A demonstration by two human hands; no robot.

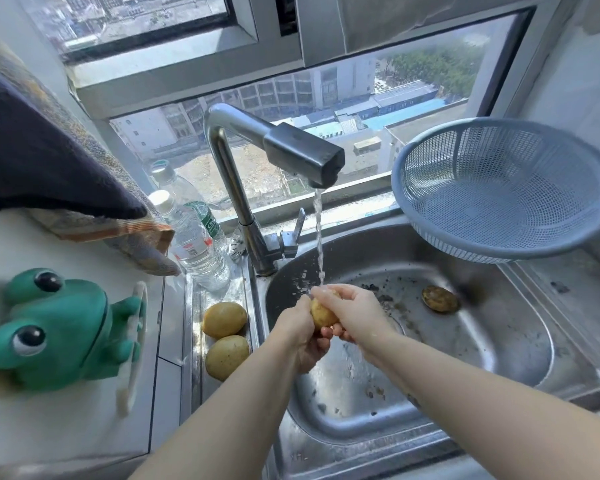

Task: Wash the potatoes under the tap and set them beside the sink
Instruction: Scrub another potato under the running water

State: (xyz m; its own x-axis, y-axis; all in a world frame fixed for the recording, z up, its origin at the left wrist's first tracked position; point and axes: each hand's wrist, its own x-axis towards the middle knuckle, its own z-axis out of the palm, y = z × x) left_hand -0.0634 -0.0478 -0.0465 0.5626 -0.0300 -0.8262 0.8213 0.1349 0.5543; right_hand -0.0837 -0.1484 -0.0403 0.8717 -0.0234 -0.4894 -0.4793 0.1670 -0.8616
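Under the running tap [302, 154], the left hand [300, 329] and right hand [350, 311] both curl their grip round 1 potato [322, 314]; best to rotate it firmly, rubbing every side.

The wet potato [321, 313] was yellowish tan, and so were the far ledge potato [224, 319] and the near ledge potato [226, 356]. The frog toy [59, 327] was bright green with black-and-white eyes. The colander [499, 188] was a dusty blue, fine mesh grid all over. The sink [499, 341] was silver steel with dark flecks, and the tap [229, 174] was silver with a dark grey head. There was a navy towel [42, 161], plus a greyish cloth [136, 233] with orange stripes.
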